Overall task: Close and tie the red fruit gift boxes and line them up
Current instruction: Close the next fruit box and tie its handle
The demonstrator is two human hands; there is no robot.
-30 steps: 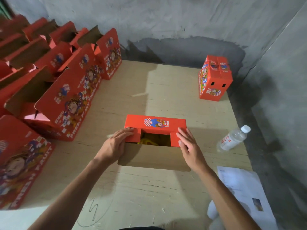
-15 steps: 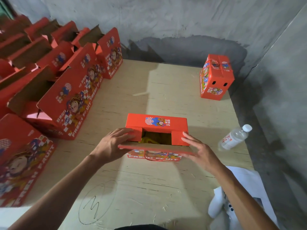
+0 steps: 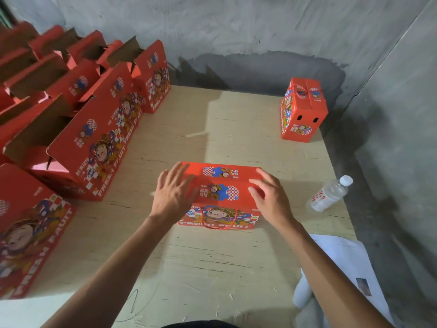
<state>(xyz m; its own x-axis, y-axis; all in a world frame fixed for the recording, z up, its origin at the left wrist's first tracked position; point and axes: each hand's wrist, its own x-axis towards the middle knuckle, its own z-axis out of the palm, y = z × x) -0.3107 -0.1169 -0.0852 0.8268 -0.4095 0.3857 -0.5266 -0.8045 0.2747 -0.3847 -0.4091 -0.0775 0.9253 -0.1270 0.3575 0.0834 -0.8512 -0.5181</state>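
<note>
A red fruit gift box (image 3: 222, 192) stands in the middle of the wooden table (image 3: 212, 268), its two top flaps folded flat together. A red cord handle hangs down its near face. My left hand (image 3: 173, 192) lies flat on the left end of the lid, fingers spread. On the lid's right end my right hand (image 3: 269, 197) presses with straight fingers. Another red box (image 3: 302, 110), closed and tied with cord, stands at the far right corner of the table.
Several open red boxes (image 3: 104, 138) with raised flaps crowd the left side, one more at the near left (image 3: 28, 228). A clear water bottle (image 3: 329, 194) lies near the right edge. White papers (image 3: 347, 271) lie at the near right. Grey walls close off the back and right.
The near flap, open and lying toward me a second ago, has been swung up and over the opening. Both hands moved from the box's side flaps onto the shut lid.
</note>
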